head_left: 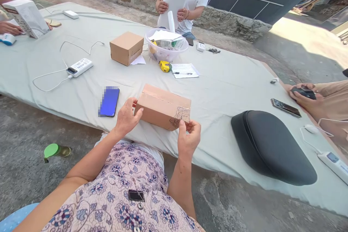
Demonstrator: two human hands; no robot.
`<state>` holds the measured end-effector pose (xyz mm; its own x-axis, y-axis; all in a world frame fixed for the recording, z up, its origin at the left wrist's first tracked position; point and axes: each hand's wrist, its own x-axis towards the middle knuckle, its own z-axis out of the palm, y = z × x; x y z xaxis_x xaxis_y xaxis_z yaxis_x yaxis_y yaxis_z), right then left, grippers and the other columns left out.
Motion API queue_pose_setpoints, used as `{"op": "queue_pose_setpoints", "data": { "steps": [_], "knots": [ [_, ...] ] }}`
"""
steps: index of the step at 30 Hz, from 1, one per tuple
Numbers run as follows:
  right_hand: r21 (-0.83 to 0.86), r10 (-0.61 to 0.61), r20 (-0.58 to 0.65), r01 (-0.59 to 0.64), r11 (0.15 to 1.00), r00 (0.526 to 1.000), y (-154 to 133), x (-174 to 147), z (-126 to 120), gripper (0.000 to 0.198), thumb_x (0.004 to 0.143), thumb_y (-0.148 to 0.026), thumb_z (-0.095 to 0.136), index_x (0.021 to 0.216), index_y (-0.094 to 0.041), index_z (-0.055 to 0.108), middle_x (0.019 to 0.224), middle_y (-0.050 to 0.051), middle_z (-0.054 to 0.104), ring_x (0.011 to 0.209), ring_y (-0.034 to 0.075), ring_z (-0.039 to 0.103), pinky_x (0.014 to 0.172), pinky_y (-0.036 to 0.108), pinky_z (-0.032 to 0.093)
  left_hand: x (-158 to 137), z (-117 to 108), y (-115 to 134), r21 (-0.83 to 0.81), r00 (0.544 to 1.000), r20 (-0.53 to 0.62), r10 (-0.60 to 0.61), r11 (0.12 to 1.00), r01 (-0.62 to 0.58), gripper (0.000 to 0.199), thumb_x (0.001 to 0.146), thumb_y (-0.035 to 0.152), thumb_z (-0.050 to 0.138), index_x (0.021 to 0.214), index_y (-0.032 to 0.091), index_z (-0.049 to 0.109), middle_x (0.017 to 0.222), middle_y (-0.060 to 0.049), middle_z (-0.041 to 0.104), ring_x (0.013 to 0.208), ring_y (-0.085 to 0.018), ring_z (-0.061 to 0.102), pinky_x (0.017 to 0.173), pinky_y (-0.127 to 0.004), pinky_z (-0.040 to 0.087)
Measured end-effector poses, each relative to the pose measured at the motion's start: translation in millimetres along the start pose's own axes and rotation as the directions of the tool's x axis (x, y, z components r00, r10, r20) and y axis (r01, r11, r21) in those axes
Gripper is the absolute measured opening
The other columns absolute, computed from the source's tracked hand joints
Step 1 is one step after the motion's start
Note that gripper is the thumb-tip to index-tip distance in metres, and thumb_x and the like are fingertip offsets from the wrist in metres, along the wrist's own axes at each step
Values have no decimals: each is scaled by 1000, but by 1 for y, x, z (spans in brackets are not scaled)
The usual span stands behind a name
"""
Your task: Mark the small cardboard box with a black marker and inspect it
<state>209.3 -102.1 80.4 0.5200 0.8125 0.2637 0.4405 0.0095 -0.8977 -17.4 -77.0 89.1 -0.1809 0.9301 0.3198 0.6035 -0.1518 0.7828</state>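
Closed cardboard box (163, 107) is held at the near edge of the table (223, 79) by 2 hands, left hand (125, 116) cupping its end, right hand (189, 138) fingers pinching a corner; flaps seen shut, nothing opened.

Both bare forearms reach forward; left hand (125, 117) cupped, right hand (189, 138) seemingly pinching, fingers curled
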Motion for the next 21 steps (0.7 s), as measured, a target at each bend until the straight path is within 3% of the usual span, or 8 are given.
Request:
{"op": "queue_pose_setpoints", "data": {
  "steps": [3,6,10,13,21],
  "knots": [
    [3,-9,-15,9,1000,1000,2,1,2,49,82,-57,60,112,-18,57,98,9,68,91,22,64,88,39,52,-1,6,-3,10,1000,-6,9,1000,-9,43,86,31,61,126,23,51,117,-10,69,101,-22,69,82,-35,58],
    [-50,-85,-47,82,995,995,2,1,7,62,84,-56,61,132,-18,50,115,14,65,109,27,63,102,47,49,-2,12,-1,17,999,-23,48,999,-48,59,87,36,65,140,20,44,131,-15,63,120,-27,63,96,-41,57],
    [-118,-250,-28,246,962,968,-3,-1,23,79,85,-60,64,147,-20,36,143,22,50,138,33,48,112,53,43,-2,23,7,55,989,-53,135,990,-132,73,86,45,70,147,20,38,149,-19,50,141,-32,49,114,-49,48],
    [-163,-324,-22,317,934,946,-8,-5,38,86,83,-67,66,148,-19,36,146,24,44,143,35,41,116,56,39,-3,31,12,109,990,-64,129,987,-122,81,82,56,74,147,21,40,151,-20,46,142,-36,48,110,-50,51],
    [-212,-312,-85,288,934,946,-6,-5,52,82,78,-75,66,136,-19,48,138,22,47,139,36,44,113,58,42,-6,39,11,171,982,-118,148,977,-127,78,82,69,68,140,19,52,143,-21,47,138,-36,52,109,-49,52]
  ]
}}
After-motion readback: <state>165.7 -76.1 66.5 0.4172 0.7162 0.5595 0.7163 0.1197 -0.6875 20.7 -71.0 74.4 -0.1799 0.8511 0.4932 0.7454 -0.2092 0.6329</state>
